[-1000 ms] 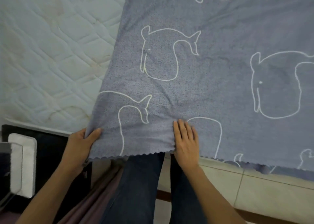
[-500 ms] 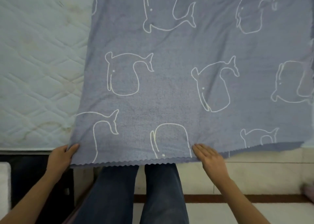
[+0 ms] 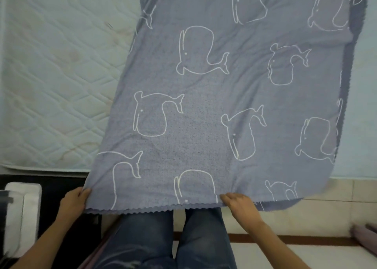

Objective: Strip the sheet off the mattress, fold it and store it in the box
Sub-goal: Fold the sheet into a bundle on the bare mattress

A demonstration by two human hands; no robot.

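- Head view: at 8 o'clock a pale, round-cornered object (image 3: 22, 217) is sitting on a dark surface, with a clear-edged thing at the frame border beside it. Whether either is the box cannot be told, and nothing inside is showing.
- The left hand (image 3: 74, 199) is gripping the near left corner of the sheet (image 3: 204, 109) at 7 o'clock, its fingers curled round the edge.
- The right hand (image 3: 239, 203) is pinching the scalloped hem at 5 o'clock, fingers bent over the top of the cloth.
- The sheet, grey-blue, is stretching taut from both hands at 6 o'clock up to 12 and 1 o'clock over the mattress (image 3: 57, 74), with its right edge curling over at 3 o'clock.
- The quilted white mattress is lying bare from 9 to 11 o'clock.
- White whale outlines are making up the sheet's only print.
- Legs in jeans (image 3: 163, 240) are standing at 6 o'clock, below the hem, on a tiled floor (image 3: 318, 213).
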